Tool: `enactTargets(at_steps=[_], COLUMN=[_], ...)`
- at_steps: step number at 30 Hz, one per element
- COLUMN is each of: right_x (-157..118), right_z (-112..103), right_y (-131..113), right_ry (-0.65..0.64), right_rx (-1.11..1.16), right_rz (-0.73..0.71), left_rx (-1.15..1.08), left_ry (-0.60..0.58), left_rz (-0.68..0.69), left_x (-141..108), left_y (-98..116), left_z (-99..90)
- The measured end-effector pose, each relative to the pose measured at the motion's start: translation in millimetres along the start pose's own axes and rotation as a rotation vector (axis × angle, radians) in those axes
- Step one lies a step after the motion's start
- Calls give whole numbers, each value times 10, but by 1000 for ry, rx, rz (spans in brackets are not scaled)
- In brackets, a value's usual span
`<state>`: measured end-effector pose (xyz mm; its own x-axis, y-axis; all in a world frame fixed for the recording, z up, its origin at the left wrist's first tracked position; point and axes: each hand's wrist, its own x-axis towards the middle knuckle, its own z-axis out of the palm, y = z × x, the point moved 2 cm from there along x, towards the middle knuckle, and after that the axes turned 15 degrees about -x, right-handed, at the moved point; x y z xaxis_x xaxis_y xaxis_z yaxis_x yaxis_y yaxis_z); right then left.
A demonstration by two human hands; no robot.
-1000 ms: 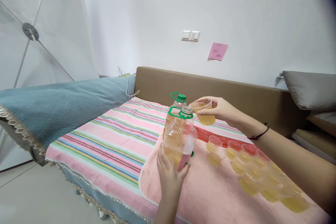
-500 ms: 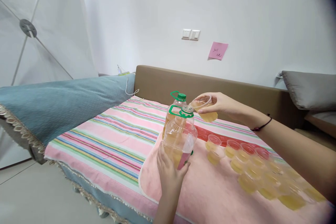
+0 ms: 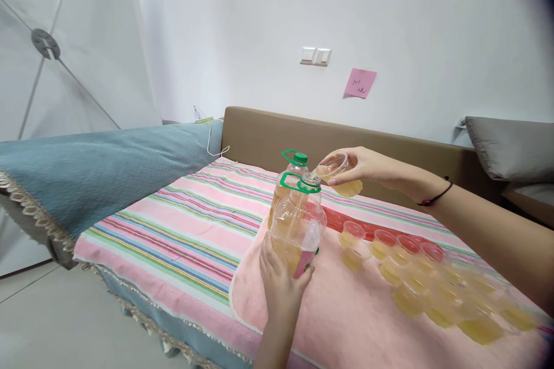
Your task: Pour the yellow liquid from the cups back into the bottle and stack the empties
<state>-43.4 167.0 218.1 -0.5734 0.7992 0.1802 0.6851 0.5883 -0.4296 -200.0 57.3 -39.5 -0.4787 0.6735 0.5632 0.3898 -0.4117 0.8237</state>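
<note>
My left hand (image 3: pixel 281 277) is wrapped round the lower part of a large clear bottle (image 3: pixel 288 225) of yellowish liquid. This bottle stands uncapped, with a green carry ring at its neck. My right hand (image 3: pixel 361 164) grips a clear plastic cup (image 3: pixel 346 187) of yellow liquid, tilted so its rim is at the bottle's mouth. Close behind is a second bottle (image 3: pixel 277 202) with a green cap (image 3: pixel 300 158). To the right, several clear cups (image 3: pixel 407 300) of yellow liquid stand in rows, and two cups (image 3: pixel 352 233) stand nearer the bottles.
Under the cups lies a pink mat (image 3: pixel 337 311) with a red strip (image 3: pixel 331 218), over a striped bedspread (image 3: pixel 182 230). A brown headboard (image 3: pixel 259 132) runs along the wall. A grey pillow (image 3: pixel 511 147) is at right, a blue cover (image 3: pixel 108 167) at left.
My right hand has risen slightly and tipped the cup further toward the bottle's mouth. Less liquid shows in the cup. My left hand keeps its hold on the bottle.
</note>
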Motion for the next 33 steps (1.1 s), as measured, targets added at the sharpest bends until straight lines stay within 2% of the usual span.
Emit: enactTargets(at_steps=[4,9,25,33], right_x=[14,44,188,209], right_z=[-54,-127,-244,-277], right_y=[-58,-150,-197,-414], right_ry=[-16,-140,-248,-331], right_rx=[-77,-152,-322,-443], right_rz=[-1,1,-24,16], left_rx=[18,25,21,15], left_ry=[-11,5,3,-4], left_rz=[-6,0,15,0], left_x=[-6,-8,-6,-9], left_y=[-6,-7,-4,-2], left_z=[-1,3,2,2])
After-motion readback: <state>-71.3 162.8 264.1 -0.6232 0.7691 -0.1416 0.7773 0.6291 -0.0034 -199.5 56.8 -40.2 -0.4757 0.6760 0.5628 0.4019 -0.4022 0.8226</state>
